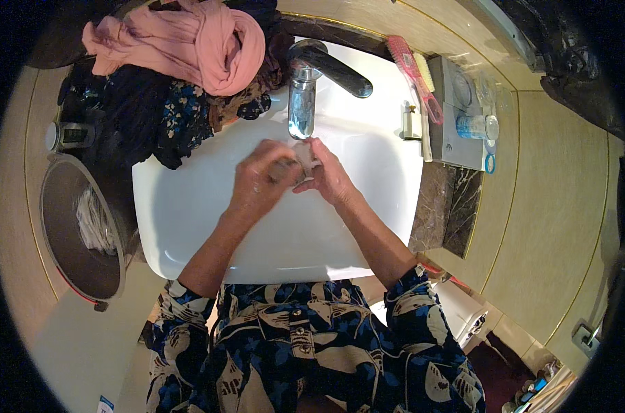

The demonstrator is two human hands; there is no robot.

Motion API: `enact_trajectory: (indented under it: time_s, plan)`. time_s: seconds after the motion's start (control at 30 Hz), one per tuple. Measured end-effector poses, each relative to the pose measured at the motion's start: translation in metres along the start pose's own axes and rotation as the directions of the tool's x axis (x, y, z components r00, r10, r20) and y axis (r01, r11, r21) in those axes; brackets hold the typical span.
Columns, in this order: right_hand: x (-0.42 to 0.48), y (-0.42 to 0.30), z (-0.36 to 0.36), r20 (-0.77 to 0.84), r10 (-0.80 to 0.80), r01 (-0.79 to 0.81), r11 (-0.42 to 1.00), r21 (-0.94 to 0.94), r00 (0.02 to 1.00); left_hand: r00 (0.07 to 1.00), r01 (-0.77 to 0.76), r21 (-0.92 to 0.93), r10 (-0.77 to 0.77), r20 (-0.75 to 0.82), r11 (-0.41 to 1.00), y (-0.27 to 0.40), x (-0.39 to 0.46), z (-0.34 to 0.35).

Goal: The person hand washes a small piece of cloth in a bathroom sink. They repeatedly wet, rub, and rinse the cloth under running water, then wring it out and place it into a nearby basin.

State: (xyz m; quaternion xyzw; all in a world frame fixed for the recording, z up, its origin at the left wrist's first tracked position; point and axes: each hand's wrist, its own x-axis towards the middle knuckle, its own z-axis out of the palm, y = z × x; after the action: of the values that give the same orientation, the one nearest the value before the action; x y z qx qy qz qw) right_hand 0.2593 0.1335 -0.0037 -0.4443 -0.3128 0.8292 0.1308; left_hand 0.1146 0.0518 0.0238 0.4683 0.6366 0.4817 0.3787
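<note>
My two hands meet over the white washbasin (286,232), below the spout of the chrome tap (302,103) with its dark lever. My left hand (263,178) is blurred and curls round a small greyish, partly see-through thing (284,169), perhaps a cup or jar. Against the same thing, under the spout, my right hand (329,173) has its fingers and thumb on a pale part. Both hands look wet. What exactly the thing is cannot be told, as the fingers cover much of it.
A pink cloth (224,51) lies on dark patterned clothes (131,113) at the back left. Far left stands a grey bin (121,258) with pale cloth inside. A pink hairbrush (413,72), a small bottle (411,124) and a grey box (449,137) sit along the right side.
</note>
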Motion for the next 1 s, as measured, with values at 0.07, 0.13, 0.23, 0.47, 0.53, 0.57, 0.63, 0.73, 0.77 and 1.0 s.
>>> enact_trajectory:
  time_s: [0.07, 0.13, 0.23, 0.47, 0.53, 0.57, 0.63, 0.73, 0.77, 1.0]
  plan:
    - [0.015, 0.015, -0.001, -0.024, 0.049, -0.045, 0.986, 0.163, 0.999, 0.981, -0.191, 0.226, 0.182, 0.062, 0.955, 0.007, -0.008, 0.009]
    - [0.02, 0.016, 0.001, -0.057, 0.151, -0.132, 0.957, 0.257, 0.987, 0.964, -0.266, 0.298, 0.249, 0.096, 0.917, 0.008, -0.018, 0.017]
    - [0.032, 0.014, 0.009, -0.157, -0.029, 0.06, 0.978, 0.198, 0.987, 0.972, -0.218, 0.185, 0.23, -0.048, 0.958, -0.001, -0.021, 0.017]
    - [0.024, 0.022, 0.059, -0.193, -0.597, 0.516, 0.784, -0.345, 0.779, 0.647, 0.285, -0.848, -0.743, -0.173, 0.446, -0.042, -0.015, 0.017]
    - [0.014, 0.025, 0.066, 0.032, -0.776, 0.664, 0.517, -0.54, 0.63, 0.759, 0.332, -0.934, -0.626, 0.179, 0.135, -0.057, -0.023, 0.004]
    - [0.007, 0.023, 0.069, 0.105, -0.791, 0.67, 0.43, -0.605, 0.603, 0.791, 0.378, -0.925, -0.51, 0.337, -0.025, -0.062, -0.026, 0.001]
    - [-0.004, 0.017, 0.077, 0.261, -0.792, 0.67, 0.236, -0.704, 0.553, 0.89, 0.324, -0.869, -0.432, 0.147, 0.373, -0.049, -0.018, 0.01]
    - [-0.023, 0.002, 0.09, 0.509, -0.717, 0.726, -0.006, -0.688, 0.477, 0.79, 0.564, -0.793, -0.429, 0.438, 0.229, -0.079, -0.017, 0.017]
    - [-0.027, 0.0, 0.091, 0.599, -0.664, 0.747, -0.091, -0.659, 0.448, 0.616, 0.663, -0.746, -0.517, 0.594, -0.067, -0.08, -0.015, 0.018]
    - [-0.034, -0.007, 0.078, 0.788, -0.499, 0.844, -0.183, -0.504, 0.362, 0.516, 0.847, -0.468, -0.598, 0.613, 0.252, -0.014, 0.001, 0.002]
